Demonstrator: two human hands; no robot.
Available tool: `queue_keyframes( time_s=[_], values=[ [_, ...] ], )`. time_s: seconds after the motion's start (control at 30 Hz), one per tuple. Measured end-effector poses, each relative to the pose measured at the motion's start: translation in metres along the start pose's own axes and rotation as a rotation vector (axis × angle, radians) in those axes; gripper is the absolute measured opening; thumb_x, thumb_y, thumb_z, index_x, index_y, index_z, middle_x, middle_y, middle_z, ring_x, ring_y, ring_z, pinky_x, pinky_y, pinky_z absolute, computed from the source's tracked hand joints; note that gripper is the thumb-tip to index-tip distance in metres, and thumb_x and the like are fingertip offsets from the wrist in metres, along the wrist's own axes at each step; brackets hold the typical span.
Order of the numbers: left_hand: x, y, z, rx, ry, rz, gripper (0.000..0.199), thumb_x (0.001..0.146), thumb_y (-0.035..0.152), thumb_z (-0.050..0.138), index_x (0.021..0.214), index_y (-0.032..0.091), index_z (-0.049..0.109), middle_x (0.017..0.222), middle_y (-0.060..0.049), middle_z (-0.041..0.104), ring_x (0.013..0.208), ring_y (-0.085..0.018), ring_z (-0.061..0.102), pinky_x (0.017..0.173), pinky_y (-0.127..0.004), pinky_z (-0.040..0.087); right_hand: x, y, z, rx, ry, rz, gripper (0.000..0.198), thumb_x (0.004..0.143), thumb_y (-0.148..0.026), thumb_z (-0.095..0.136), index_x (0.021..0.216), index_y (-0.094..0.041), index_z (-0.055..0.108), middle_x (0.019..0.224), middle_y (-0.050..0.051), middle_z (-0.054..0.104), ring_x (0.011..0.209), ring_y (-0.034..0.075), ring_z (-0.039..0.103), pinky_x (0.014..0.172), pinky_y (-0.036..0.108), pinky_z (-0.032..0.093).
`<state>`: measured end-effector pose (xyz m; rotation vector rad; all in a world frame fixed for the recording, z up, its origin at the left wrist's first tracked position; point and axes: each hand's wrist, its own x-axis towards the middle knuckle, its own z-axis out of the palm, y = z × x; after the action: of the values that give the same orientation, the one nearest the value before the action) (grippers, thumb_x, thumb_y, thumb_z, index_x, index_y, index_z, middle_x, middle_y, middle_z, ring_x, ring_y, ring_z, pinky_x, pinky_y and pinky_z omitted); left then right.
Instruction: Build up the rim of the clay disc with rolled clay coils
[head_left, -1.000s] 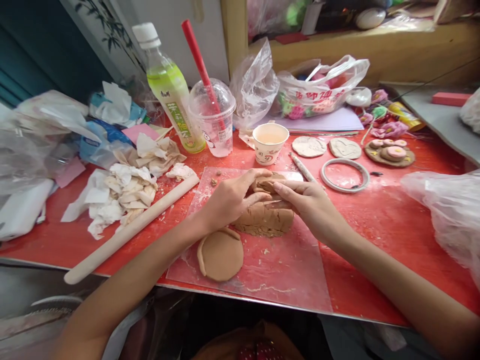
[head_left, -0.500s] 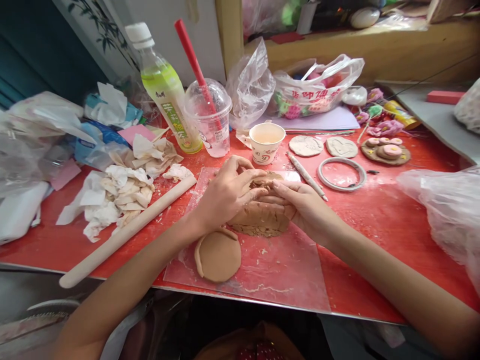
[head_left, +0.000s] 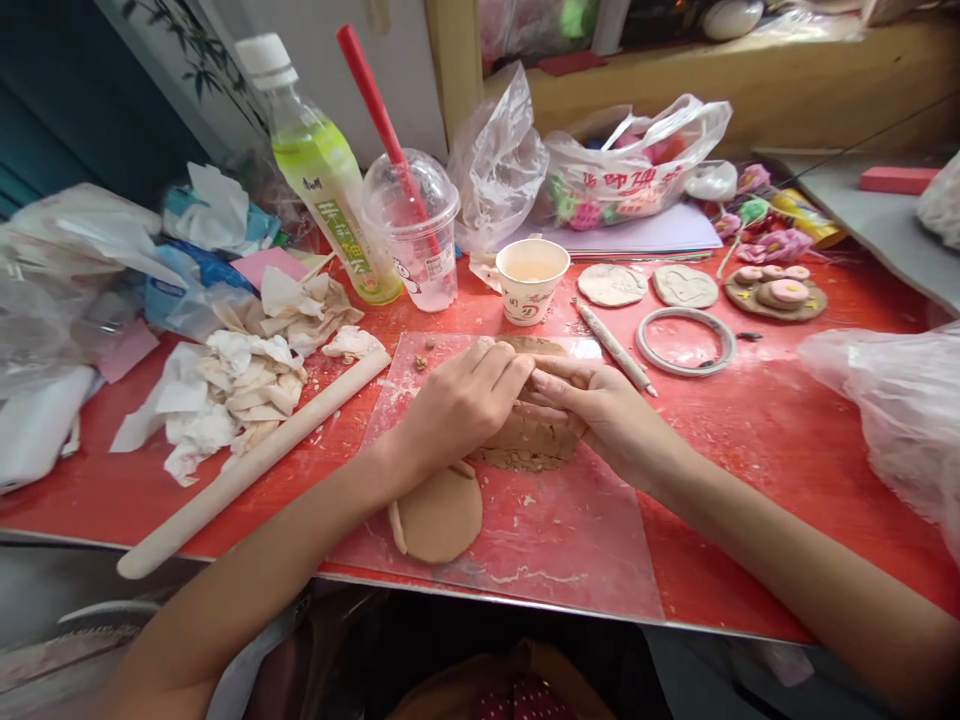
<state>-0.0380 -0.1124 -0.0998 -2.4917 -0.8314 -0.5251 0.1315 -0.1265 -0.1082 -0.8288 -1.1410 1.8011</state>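
My left hand (head_left: pixel 463 400) is curled, its fingertips meeting those of my right hand (head_left: pixel 589 400) above a flattened slab of brown clay (head_left: pixel 529 440). Both hands are closed together around a small piece of clay, which the fingers now cover. Just below my left wrist lies a round clay disc (head_left: pixel 439 515) with a thin rolled strip along part of its edge. Slab and disc both rest on a clear plastic sheet (head_left: pixel 570 560).
A wooden rolling pin (head_left: pixel 255 465) lies left beside crumpled tissues (head_left: pixel 240 385). Behind the hands stand a paper cup (head_left: pixel 531 285), a plastic cup with a straw (head_left: pixel 420 240) and a bottle (head_left: pixel 330 190). A clay-smeared stick (head_left: pixel 615 345) and a ring (head_left: pixel 686 342) lie right.
My left hand's fingers have curled in and closed over the clay piece, hiding it. Small crumbs on the sheet behind my left hand now show. The view has shifted slightly.
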Motion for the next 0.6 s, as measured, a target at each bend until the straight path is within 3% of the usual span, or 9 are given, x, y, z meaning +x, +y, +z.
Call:
queue_keyframes(
  time_s=[0.2, 0.37, 0.47, 0.6],
  values=[
    [-0.001, -0.003, -0.001, -0.118, 0.039, -0.051, 0.024, 0.089, 0.009, 0.030, 0.084, 0.013, 0.053, 0.076, -0.006, 0.054, 0.074, -0.017, 0.048, 0.068, -0.028, 0.042, 0.000, -0.002, 0.001, 0.095, -0.023, 0.082, 0.028, 0.085, -0.035, 0.055, 0.109, -0.024, 0.065, 0.117, 0.005, 0.065, 0.105, 0.016, 0.062, 0.095, 0.034, 0.048],
    [-0.002, -0.005, -0.001, -0.291, 0.020, -0.128, 0.024, 0.087, 0.006, 0.031, 0.082, 0.012, 0.053, 0.078, -0.006, 0.053, 0.075, -0.017, 0.046, 0.070, -0.028, 0.043, 0.001, -0.005, 0.001, 0.132, -0.002, 0.167, 0.030, 0.087, -0.039, 0.052, 0.104, -0.019, 0.065, 0.108, 0.010, 0.068, 0.099, 0.020, 0.065, 0.084, 0.035, 0.055],
    [-0.003, -0.008, 0.002, -0.421, -0.057, -0.181, 0.027, 0.088, 0.006, 0.031, 0.100, 0.012, 0.055, 0.086, -0.006, 0.055, 0.082, -0.016, 0.048, 0.076, -0.027, 0.044, 0.002, -0.007, 0.002, 0.118, 0.022, 0.153, 0.030, 0.088, -0.038, 0.049, 0.106, -0.019, 0.065, 0.107, 0.010, 0.069, 0.100, 0.020, 0.065, 0.086, 0.036, 0.054],
    [-0.003, -0.014, 0.009, -0.560, -0.146, -0.238, 0.041, 0.093, 0.011, 0.028, 0.132, 0.016, 0.036, 0.103, -0.006, 0.054, 0.095, -0.014, 0.048, 0.087, -0.028, 0.043, 0.004, -0.007, 0.001, 0.102, 0.091, 0.120, 0.031, 0.088, -0.040, 0.047, 0.107, -0.022, 0.063, 0.112, 0.008, 0.067, 0.104, 0.021, 0.063, 0.090, 0.039, 0.052]
  ],
)
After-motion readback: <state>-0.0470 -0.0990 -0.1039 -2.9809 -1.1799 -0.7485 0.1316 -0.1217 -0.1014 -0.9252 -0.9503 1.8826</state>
